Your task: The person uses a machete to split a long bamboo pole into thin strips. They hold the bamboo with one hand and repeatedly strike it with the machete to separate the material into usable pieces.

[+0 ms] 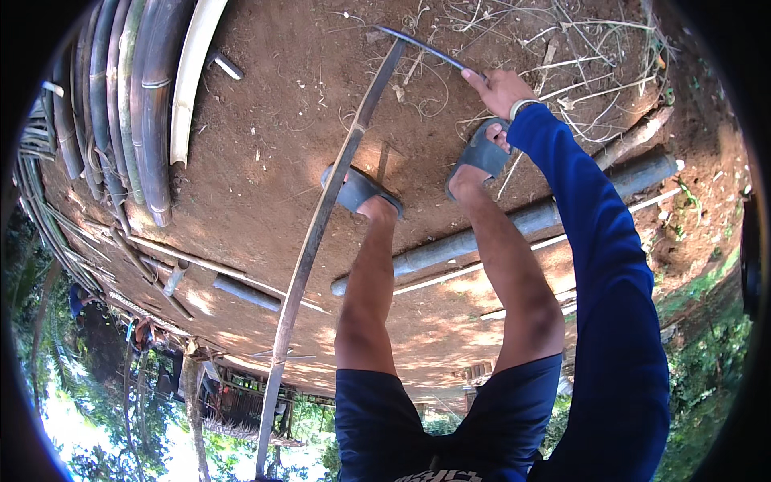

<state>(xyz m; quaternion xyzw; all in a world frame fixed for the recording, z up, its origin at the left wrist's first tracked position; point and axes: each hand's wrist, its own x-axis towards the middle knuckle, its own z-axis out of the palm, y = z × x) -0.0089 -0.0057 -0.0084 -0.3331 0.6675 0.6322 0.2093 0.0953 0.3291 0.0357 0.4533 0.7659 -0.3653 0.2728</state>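
My right hand (pixel 502 90), in a blue sleeve with a pale band at the wrist, is closed round the handle end of a long, dark-bladed knife (pixel 426 48). The blade points left, and its outer part meets or crosses the far tip of a long split bamboo strip (pixel 321 217). That strip slants from the top middle down to the lower edge, passing in front of my left slipper (pixel 361 193). My left hand is out of the picture; whether it holds the strip's near end does not show.
Thick bamboo poles (pixel 152 104) lie stacked at the upper left. Thin shavings (pixel 594 72) litter the soil at the upper right, close to my right slipper (pixel 482 153). Behind my legs a long grey bamboo pole (pixel 442 251) lies on the ground. People (pixel 143 333) appear small at the lower left.
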